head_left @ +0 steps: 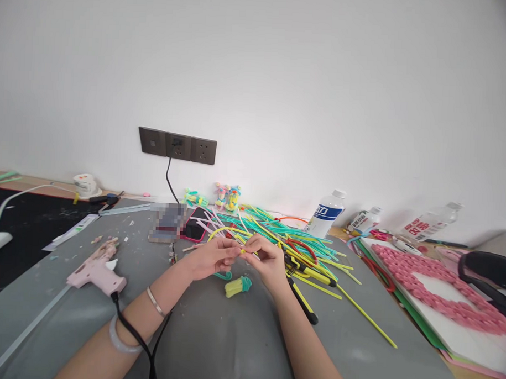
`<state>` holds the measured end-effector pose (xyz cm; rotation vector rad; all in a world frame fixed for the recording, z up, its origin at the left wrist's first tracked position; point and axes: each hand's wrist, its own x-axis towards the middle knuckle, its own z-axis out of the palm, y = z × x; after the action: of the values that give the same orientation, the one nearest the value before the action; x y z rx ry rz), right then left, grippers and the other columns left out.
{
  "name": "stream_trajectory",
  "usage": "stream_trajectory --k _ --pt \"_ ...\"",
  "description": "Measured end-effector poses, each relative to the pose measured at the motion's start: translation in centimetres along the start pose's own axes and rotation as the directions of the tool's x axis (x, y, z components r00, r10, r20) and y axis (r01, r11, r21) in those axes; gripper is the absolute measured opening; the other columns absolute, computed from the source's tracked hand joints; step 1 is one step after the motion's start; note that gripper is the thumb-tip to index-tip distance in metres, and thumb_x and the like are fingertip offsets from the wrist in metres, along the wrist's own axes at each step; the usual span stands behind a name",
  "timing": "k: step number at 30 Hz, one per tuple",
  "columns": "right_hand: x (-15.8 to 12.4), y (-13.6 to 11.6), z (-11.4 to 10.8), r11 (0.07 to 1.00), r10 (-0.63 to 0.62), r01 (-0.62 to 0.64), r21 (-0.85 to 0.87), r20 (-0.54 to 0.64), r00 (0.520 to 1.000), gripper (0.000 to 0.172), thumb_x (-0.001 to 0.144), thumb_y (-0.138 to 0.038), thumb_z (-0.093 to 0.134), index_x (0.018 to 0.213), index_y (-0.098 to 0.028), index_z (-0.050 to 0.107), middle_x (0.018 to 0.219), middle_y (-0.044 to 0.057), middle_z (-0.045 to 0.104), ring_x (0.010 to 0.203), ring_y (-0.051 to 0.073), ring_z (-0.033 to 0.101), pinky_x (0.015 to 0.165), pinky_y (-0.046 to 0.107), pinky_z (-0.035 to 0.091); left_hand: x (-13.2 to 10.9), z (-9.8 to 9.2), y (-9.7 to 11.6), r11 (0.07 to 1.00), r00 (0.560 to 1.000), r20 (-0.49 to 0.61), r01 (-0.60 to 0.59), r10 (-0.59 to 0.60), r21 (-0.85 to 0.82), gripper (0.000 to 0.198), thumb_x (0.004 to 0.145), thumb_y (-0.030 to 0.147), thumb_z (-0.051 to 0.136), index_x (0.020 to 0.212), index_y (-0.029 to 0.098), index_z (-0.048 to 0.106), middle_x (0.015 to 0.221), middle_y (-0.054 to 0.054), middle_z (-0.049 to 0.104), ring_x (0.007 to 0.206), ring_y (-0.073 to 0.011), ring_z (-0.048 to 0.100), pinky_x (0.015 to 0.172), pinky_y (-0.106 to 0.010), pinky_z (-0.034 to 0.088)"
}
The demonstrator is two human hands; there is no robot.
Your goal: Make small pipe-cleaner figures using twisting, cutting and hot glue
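My left hand point(212, 258) and my right hand point(270, 266) meet above the middle of the grey table, both with fingers pinched. Between their fingertips shows a small yellow piece of pipe cleaner point(243, 251), mostly hidden by the fingers. Just below them on the table lies a yellow bundle with a curled teal top point(237, 287), seemingly made of pipe cleaners. A teal coil point(224, 276) sits partly under my left hand. Right of my right hand lie yellow-and-black pliers point(312, 270), among loose green and yellow pipe cleaners point(272, 229).
A pink glue gun point(98, 272) lies at left, its black cord running by my left forearm. Behind are a phone point(197, 224), small colourful figures point(228, 197) and a white bottle point(325, 214). A pink braided piece point(436, 290) rests on a board at right.
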<state>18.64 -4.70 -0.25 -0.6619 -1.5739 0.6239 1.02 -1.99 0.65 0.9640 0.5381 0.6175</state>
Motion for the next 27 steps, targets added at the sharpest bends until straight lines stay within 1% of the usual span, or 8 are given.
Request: stream_trajectory --k 6,12,16,18,21,24,27 --pt "-0.18 0.35 0.15 0.998 0.056 -0.057 0.028 0.004 0.998 0.025 0.078 -0.043 0.08 0.072 -0.022 0.069 0.069 0.003 0.065 0.065 0.017 0.057 0.061 0.032 0.048 0.18 -0.29 -0.3 1.0 0.999 0.041 0.003 -0.002 -0.015 0.038 0.067 0.041 0.088 0.074 0.012 0.064 0.058 0.007 0.039 0.055 -0.0057 0.027 0.05 -0.02 0.021" --pt "-0.26 0.16 0.43 0.998 0.066 -0.066 0.009 -0.021 0.998 0.02 0.08 -0.039 0.079 0.076 -0.021 0.071 0.068 0.002 0.064 0.063 0.016 0.055 0.059 0.03 0.046 0.18 -0.18 -0.17 0.999 1.0 0.012 -0.001 0.002 -0.035 0.039 0.066 0.042 0.088 0.075 0.013 0.064 0.06 0.007 0.039 0.055 -0.0056 0.028 0.05 -0.019 0.022" --pt "-0.37 0.11 0.56 0.997 0.075 -0.076 -0.033 -0.039 0.996 0.015 0.083 -0.036 0.075 0.081 -0.022 0.071 0.067 0.001 0.062 0.061 0.015 0.053 0.058 0.028 0.045 0.27 -0.48 -0.25 0.999 1.0 -0.013 0.019 -0.019 -0.031 0.036 0.069 0.041 0.087 0.078 0.013 0.065 0.062 0.006 0.04 0.056 -0.0055 0.03 0.05 -0.019 0.024" --pt "-0.39 0.09 0.61 0.997 0.061 -0.063 -0.045 -0.034 0.998 0.015 0.084 -0.035 0.074 0.079 -0.022 0.07 0.067 0.001 0.062 0.062 0.015 0.053 0.059 0.029 0.045 0.3 -0.56 -0.25 0.999 1.0 -0.003 0.028 -0.028 -0.029 0.035 0.07 0.04 0.086 0.076 0.013 0.064 0.062 0.006 0.04 0.056 -0.0055 0.031 0.05 -0.019 0.024" --pt "-0.38 0.01 0.59 0.997 0.046 -0.049 -0.066 -0.045 0.998 0.02 0.084 -0.037 0.075 0.075 -0.021 0.066 0.068 0.002 0.063 0.062 0.016 0.054 0.058 0.029 0.045 0.25 -0.4 -0.09 0.999 1.0 0.001 0.017 -0.017 -0.027 0.036 0.071 0.042 0.085 0.073 0.013 0.062 0.062 0.006 0.04 0.055 -0.0057 0.033 0.05 -0.019 0.025" --pt "-0.38 -0.16 0.48 0.994 0.03 -0.037 -0.106 -0.067 0.997 0.023 0.084 -0.037 0.075 0.072 -0.021 0.063 0.067 0.001 0.061 0.06 0.015 0.053 0.056 0.029 0.044 0.12 -0.03 0.17 1.0 1.0 -0.027 -0.011 0.01 -0.024 0.04 0.071 0.047 0.083 0.071 0.013 0.062 0.063 0.005 0.043 0.055 -0.0057 0.035 0.05 -0.02 0.026" --pt "-0.36 -0.4 0.42 0.983 -0.019 0.006 -0.184 -0.066 0.998 0.026 0.085 -0.034 0.074 0.067 -0.021 0.059 0.061 -0.001 0.055 0.056 0.014 0.048 0.054 0.028 0.04 -0.01 0.36 0.43 1.0 0.998 -0.063 -0.031 0.031 -0.002 0.042 0.069 0.048 0.083 0.067 0.013 0.06 0.061 0.005 0.044 0.054 -0.0056 0.035 0.05 -0.02 0.026"
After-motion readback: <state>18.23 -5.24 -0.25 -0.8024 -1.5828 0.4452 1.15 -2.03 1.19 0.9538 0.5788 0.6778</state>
